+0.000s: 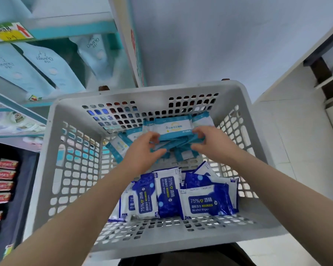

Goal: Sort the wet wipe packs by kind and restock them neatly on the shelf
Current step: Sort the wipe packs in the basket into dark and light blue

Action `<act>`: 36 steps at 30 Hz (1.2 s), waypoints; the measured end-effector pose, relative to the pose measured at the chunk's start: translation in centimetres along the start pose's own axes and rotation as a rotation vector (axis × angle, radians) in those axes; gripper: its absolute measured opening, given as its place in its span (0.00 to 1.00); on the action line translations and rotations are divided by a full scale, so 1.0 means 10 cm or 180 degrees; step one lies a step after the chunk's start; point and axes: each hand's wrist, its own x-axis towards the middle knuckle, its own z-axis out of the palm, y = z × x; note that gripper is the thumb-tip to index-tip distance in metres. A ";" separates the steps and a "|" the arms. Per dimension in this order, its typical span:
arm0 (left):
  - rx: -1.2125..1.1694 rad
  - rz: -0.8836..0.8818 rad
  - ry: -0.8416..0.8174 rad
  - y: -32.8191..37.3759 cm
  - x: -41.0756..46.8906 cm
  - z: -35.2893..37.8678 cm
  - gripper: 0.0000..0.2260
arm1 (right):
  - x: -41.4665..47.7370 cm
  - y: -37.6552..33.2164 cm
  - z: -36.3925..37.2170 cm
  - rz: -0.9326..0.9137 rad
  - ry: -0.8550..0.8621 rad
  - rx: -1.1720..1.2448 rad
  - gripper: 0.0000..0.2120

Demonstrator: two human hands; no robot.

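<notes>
A fanned bundle of teal-and-white packs [172, 132] is gripped at both ends. The left hand [143, 148] is curled round its left end with the thumb below, and the right hand [212, 143] is curled round its right end with the fingers closed over a teal edge. The bundle is made up of several thin, flat packs, each white in the middle with teal bands and a small printed logo. The top pack is turned face-up and the lower ones are splayed at angles.

The bundle is held over the far half of a white basket [148, 94], whose walls and floor are pierced with rows of holes. A few loose packs of the same kind [119, 144] are left by the far left corner. Dark blue packs [198, 200], marked "75%" and "Alcohol Wipes", are crowded on edge along the near wall, under the forearms and apart from both hands.

To the left of the basket a teal-edged shelf [69, 30] is seen, stocked with pale blue pouches [44, 62] and fitted with a yellow price label [10, 33] bearing a red arrow. Red packets [4, 175] are racked lower down. Pale floor tiles [288, 150] are seen to the right.
</notes>
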 end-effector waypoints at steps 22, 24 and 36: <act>0.0974 0.0295 -0.1873 0.13 -0.35 0.36 0.10 | -0.64 0.42 0.04 0.0070 -0.1320 -0.0402 0.16; 0.0873 0.0234 -0.1769 0.03 -0.36 0.22 0.10 | -0.65 0.38 0.05 0.0044 -0.1260 -0.0473 0.15; -0.0240 0.0114 -0.1589 0.02 -0.40 0.38 0.12 | -0.64 0.24 0.01 0.0366 -0.1368 0.0924 0.06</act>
